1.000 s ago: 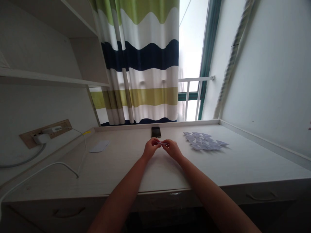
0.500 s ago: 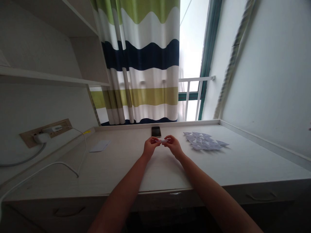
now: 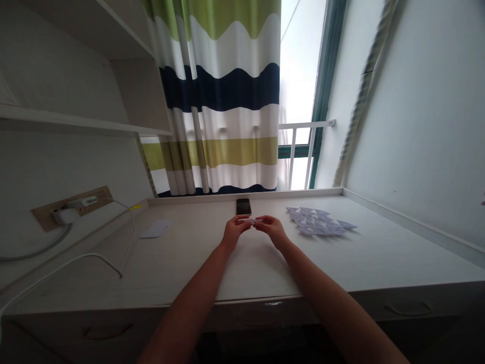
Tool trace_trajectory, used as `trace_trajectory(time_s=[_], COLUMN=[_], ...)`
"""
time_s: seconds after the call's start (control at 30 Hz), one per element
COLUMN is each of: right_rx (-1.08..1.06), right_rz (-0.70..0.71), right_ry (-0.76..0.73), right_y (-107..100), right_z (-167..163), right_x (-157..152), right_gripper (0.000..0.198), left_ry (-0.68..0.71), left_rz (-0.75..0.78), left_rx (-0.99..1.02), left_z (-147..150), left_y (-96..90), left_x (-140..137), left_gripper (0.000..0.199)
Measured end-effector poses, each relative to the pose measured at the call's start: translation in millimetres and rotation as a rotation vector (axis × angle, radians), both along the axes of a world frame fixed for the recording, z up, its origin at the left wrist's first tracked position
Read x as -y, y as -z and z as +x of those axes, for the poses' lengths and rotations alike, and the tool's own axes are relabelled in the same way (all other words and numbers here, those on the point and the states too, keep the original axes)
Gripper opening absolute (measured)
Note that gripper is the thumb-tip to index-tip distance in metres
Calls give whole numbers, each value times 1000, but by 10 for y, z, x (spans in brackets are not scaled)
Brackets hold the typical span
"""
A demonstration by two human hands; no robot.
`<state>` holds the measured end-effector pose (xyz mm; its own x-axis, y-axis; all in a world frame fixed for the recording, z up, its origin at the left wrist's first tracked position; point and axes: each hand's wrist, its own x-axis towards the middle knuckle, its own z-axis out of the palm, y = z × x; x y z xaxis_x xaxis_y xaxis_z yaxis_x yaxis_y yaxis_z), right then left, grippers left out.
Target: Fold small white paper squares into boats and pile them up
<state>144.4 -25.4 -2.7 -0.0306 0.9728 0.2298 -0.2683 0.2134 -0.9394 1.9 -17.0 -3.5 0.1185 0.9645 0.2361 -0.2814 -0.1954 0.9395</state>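
Between my two hands, just above the desk, is a small piece of folded white paper [image 3: 252, 221]. My left hand [image 3: 233, 230] pinches its left end with thumb and fingers, and my right hand [image 3: 272, 230] pinches the right end. Fingers cover much of the paper, so its exact shape is hard to make out. To the right lies a group of folded paper pieces [image 3: 320, 222], pointed and overlapping. A flat stack of white paper [image 3: 155, 229] rests on the left side of the desk.
A dark phone [image 3: 243, 206] lies just beyond my hands. Along the left, a white cable [image 3: 94, 255] runs over the desk from a wall socket [image 3: 71, 206]. The white desk [image 3: 250, 273] has a raised rim at the back, with a striped curtain [image 3: 227, 101] behind.
Both hands stay in place while the fingers shift on the folded paper; the fingers have straightened slightly and the paper has tilted a little. The other things have not moved.
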Motion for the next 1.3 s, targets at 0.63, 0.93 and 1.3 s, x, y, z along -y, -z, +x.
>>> trace_trajectory(time_s=[0.63, 0.93, 1.3], right_rx=[-44, -35, 94], right_rz=[-37, -26, 34], right_ry=[-23, -45, -51], right_y=[24, 9, 7], right_z=[15, 12, -10], right_x=[-32, -9, 2], right_gripper=[25, 27, 25], left_ry=[-6, -97, -32], left_rz=[15, -18, -149], left_rx=[-11, -109, -62], left_z=[-38, -58, -49], left_y=[24, -12, 32], left_x=[-28, -26, -28], left_gripper=[32, 20, 25])
